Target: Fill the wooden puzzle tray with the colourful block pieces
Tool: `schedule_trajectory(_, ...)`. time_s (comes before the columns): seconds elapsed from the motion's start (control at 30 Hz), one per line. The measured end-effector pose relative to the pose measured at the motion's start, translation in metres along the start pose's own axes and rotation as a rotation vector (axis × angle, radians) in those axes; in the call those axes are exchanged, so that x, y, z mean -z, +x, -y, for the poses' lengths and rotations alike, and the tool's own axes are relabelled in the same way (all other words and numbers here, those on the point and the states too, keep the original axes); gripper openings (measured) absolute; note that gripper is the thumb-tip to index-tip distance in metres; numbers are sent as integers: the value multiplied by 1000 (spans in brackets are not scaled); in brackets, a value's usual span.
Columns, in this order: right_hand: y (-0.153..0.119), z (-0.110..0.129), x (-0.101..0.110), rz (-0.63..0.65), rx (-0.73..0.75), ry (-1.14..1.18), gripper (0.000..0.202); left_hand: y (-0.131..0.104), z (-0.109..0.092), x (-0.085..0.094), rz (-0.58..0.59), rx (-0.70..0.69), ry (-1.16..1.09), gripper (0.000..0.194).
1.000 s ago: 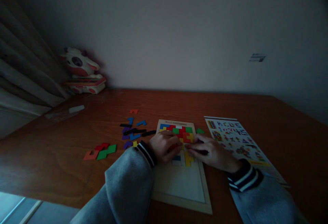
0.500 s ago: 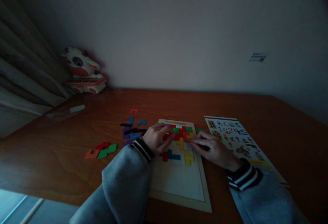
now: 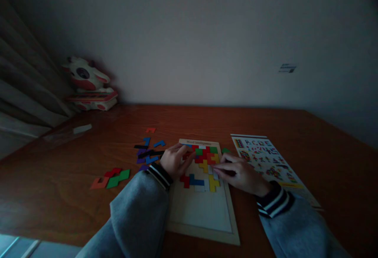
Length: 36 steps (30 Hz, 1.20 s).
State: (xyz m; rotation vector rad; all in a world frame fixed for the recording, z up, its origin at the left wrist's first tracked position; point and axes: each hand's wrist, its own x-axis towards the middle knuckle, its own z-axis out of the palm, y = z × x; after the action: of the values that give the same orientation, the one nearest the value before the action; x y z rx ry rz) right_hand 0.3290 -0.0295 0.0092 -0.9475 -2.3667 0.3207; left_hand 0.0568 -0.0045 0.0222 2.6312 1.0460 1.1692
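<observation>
One pale puzzle board point(image 3: 203, 214) lies flat on the wood-grain counter point(image 3: 265, 120), header something like "Wood Intelligence". Left hand point(image 3: 174, 160) has fingers open over blocky, bright pieces point(image 3: 213, 184); right hand point(image 3: 243, 173) has its fingers bunched, can't tell if gripping. Printed sheet point(image 3: 273, 163) nearby.

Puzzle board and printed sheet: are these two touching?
Apart: the head view shows brown table between the puzzle board and the printed sheet, above and below the right hand.

Sheet right of puzzle board
</observation>
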Motion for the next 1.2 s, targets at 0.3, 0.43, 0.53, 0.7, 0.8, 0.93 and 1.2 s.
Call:
schedule_trajectory(0.3, -1, -1, 0, 31, -28, 23, 23, -1, 2, -3, 30, -21, -36, 16)
schedule_trajectory(0.43, -1, -1, 0, 29, -21, 25, 24, -2, 4, -5, 35, -14, -14, 17)
schedule_trajectory(0.53, 0, 1, 1, 30, -26, 16, 25, -1, 5, -5, -35, 57, 36, 18)
schedule_trajectory(0.7, 1, 2, 2, 35, -25, 16, 25, -1, 12, -5, -227, 315, 130, 22)
schedule_trajectory(0.8, 1, 2, 2, 33, -25, 19, 26, -2, 16, -7, -219, 406, 150, 19)
schedule_trajectory(0.93, 0, 1, 1, 49, -47, 26, 27, -2, 19, -8, -175, 446, 92, 18)
schedule_trajectory(1.2, 0, 1, -1, 44, -42, 22, 28, -1, 18, -8, -93, 211, -46, 24)
